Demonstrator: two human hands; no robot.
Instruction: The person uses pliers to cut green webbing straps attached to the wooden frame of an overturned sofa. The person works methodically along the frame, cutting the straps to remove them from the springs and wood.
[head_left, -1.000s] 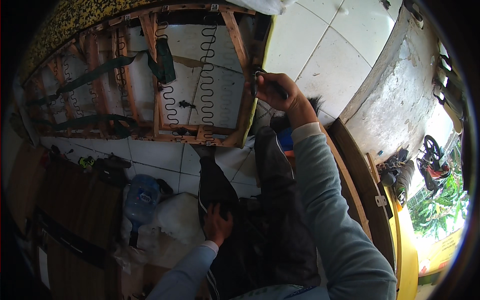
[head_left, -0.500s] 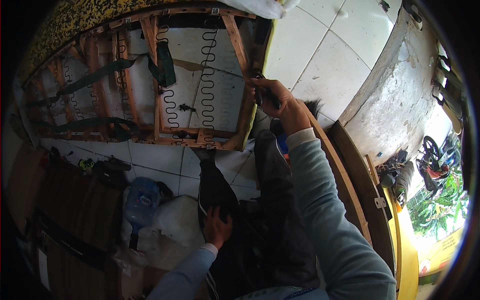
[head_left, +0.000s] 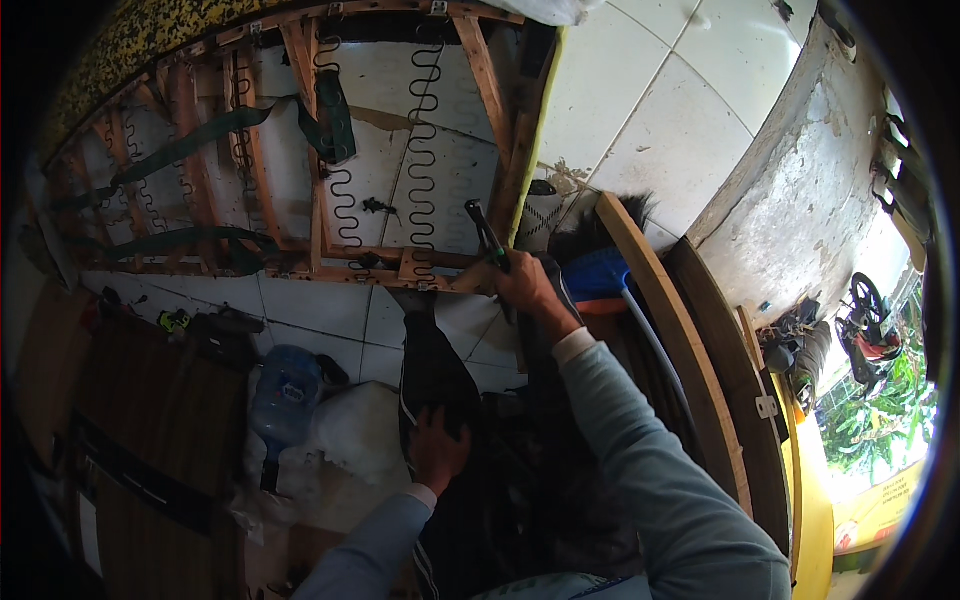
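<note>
In my right hand (head_left: 530,285) is a pair of pliers (head_left: 484,228) with a dark head and a bit of green at the grip. My fingers wrap round the handles, and the head points up and away over the near right corner of a wooden seat frame (head_left: 497,90). Wavy metal springs (head_left: 424,150) and dark green webbing straps (head_left: 190,148) span that frame. Whether the pliers touch the wood, I cannot tell. My left hand (head_left: 438,447) lies with fingers spread on my dark trouser leg (head_left: 432,365), holding nothing.
Long wooden boards (head_left: 690,350) stand along my right side, beside a blue and orange item (head_left: 598,280). To the left are a blue water bottle (head_left: 287,395) and white stuffing (head_left: 360,440). White floor tiles (head_left: 660,140) extend beyond the frame.
My right hand has come nearer and slightly left with the pliers, from the frame's right rail to its near corner. My left hand stays on the leg.
</note>
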